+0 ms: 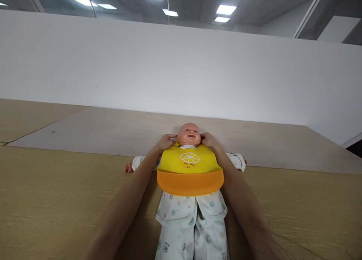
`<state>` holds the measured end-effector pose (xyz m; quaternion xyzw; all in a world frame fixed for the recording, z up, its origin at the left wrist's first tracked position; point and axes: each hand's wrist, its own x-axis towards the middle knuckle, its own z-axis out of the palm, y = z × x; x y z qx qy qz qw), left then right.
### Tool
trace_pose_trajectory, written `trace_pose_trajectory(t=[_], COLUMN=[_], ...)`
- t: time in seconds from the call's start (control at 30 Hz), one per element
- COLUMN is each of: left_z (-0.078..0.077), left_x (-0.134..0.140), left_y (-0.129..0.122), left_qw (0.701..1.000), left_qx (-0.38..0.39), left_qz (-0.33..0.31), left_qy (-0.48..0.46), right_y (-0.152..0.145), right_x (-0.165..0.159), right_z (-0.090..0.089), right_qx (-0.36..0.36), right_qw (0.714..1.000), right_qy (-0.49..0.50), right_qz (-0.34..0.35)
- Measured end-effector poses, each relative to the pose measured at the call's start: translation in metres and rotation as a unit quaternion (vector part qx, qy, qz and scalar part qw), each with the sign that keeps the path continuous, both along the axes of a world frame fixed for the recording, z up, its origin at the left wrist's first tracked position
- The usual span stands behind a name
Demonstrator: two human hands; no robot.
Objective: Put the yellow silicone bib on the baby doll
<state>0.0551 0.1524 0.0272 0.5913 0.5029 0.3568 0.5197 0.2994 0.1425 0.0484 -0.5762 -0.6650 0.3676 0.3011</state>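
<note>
A baby doll (190, 133) lies on its back in white printed clothes (177, 214), its arms spread to both sides. Over its chest is a yellow bib (172, 160) with a citrus-slice face and an orange catch pocket (190, 182). My left hand (166, 142) is at the left side of the doll's neck, fingers closed by the bib's yellow neck strap. On the other side of the neck, my right hand (208, 140) is closed at the bib's upper corner. Its fingertips are partly hidden beside the doll's head, and the strap behind the neck is out of sight.
The doll rests across a wood-grain surface (70, 192) and a greyish panel (113, 133) behind it. A white wall (181, 71) rises beyond, with glass panes (195, 7) above that show ceiling lights.
</note>
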Motion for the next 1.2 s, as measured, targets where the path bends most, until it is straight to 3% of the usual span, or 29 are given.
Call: trace_pose_trajectory(t=[0.1,0.27,0.47,0.57,0.73,1.0,1.13,1.2], left_z=[0.002,0.017,0.038,0.043,0.055,0.068,0.063,0.055], left_x=[0.001,0.0,-0.015,-0.024,-0.038,-0.048,-0.054,-0.058], left_y=[-0.002,-0.02,-0.062,-0.086,-0.124,-0.168,-0.186,-0.189], left_qw=[0.999,0.999,0.998,0.999,0.998,0.998,0.998,0.997], left_qx=[0.01,-0.04,0.031,0.03,-0.004,-0.028,0.014,0.079], left_qz=[-0.013,0.006,0.003,-0.014,-0.042,-0.045,-0.061,-0.007], left_qy=[0.029,0.003,0.046,0.039,0.049,-0.023,-0.01,0.02], right_y=[0.004,-0.002,-0.045,-0.079,-0.131,-0.175,-0.193,-0.201], right_x=[0.001,0.004,0.024,0.04,0.063,0.084,0.101,0.112], right_z=[-0.004,-0.004,0.007,0.015,0.016,0.011,0.013,0.009], right_qx=[0.009,0.028,0.066,0.048,-0.114,-0.111,-0.124,-0.117], right_qw=[1.0,0.999,0.993,0.99,0.942,0.914,0.916,0.926], right_qy=[0.014,0.042,0.073,0.129,0.282,0.366,0.335,0.312], right_qz=[-0.006,-0.021,-0.06,-0.004,0.14,0.136,0.185,0.178])
